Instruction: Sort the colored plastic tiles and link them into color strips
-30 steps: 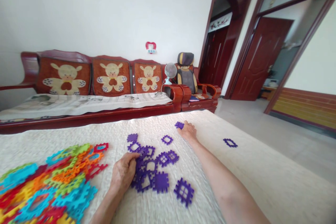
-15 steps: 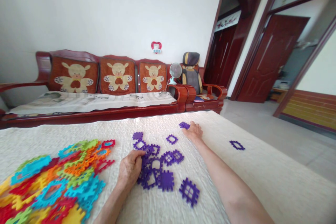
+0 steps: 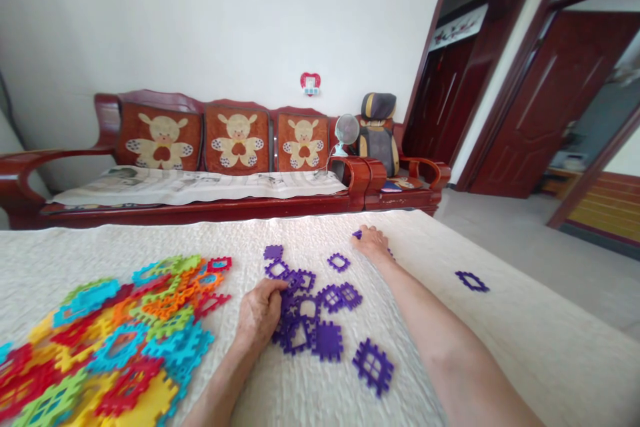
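Observation:
At the left edge of a heap of purple interlocking plastic tiles point(image 3: 309, 307), my left hand point(image 3: 261, 310) has its fingers closed, thumb and index finger at a purple tile. Several of these tiles overlap; some are solid squares, others have window-like openings. Farther away, my right hand point(image 3: 371, 243) is curled over a purple tile point(image 3: 357, 235) that shows just beyond its fingertips. Another bit of purple peeks out beside the right wrist. Between the hands lies a single open-framed purple tile point(image 3: 339, 262). Nearer to me is a windowed tile point(image 3: 373, 367).
A large pile of mixed-colour tiles point(image 3: 120, 347) spreads over the left of the cream-covered table point(image 3: 210, 240). One purple frame point(image 3: 472, 281) lies apart at the right. Beyond the table's far edge stand a wooden sofa point(image 3: 240, 213) with bear cushions and a small fan point(image 3: 347, 130).
The view has swung slightly left, so everything sits farther right. My right hand has shifted over the far purple tile and covers more of it. My left hand stays at the heap.

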`<state>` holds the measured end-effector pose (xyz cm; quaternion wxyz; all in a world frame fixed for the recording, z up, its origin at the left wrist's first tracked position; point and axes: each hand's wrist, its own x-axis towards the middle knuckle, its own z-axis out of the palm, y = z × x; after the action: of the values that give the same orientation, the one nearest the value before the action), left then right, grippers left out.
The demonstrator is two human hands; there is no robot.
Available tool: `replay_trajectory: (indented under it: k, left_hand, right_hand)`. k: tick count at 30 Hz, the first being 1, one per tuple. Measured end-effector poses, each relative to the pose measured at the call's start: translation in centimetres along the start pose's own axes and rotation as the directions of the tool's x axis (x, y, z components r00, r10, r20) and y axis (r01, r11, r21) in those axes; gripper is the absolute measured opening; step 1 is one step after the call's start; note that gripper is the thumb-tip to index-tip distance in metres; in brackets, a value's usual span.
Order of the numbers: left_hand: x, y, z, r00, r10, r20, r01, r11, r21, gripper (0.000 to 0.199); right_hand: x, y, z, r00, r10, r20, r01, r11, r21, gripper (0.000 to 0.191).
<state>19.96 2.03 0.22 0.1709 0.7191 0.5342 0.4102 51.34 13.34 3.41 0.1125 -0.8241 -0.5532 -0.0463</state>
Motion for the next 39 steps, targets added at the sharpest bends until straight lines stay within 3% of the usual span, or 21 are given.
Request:
replay_trajectory:
  k: [8,25,33,37,39]
  left_hand:
    - [0.0,-0.1,0.1,1.000,0.026,-0.012,-0.026,0.999,-0.023,0.031]
    - [0.0,0.1,0.0,1.000,0.021,-0.005,-0.022,1.000,-0.021,0.031]
    - [0.0,0.5,-0.2,1.000,-0.002,0.002,0.002,1.000,-0.030,0.030]
    - [0.0,0.2,-0.1,1.000,-0.002,-0.007,0.002,1.000,-0.029,0.030]
    - [-0.1,0.0,0.1,1.000,0.005,-0.008,-0.005,1.000,-0.025,0.029]
  right_hand:
    - [-0.9,0.5,-0.2,1.000,-0.027,-0.006,0.027,0.999,-0.025,0.040]
    - [-2.1,0.7,-2.2,0.992,0.001,0.130,-0.009,0.998,0.055,0.046]
    - [-5.2,-1.2,-3.1,0.977,-0.110,0.182,0.044,0.940,0.337,0.036]
    - [-6.6,-1.9,-3.2,0.970,-0.187,0.153,0.083,0.852,0.517,0.036]
    - [-6.8,-1.6,-3.2,0.967,-0.229,0.112,0.103,0.753,0.650,0.038]
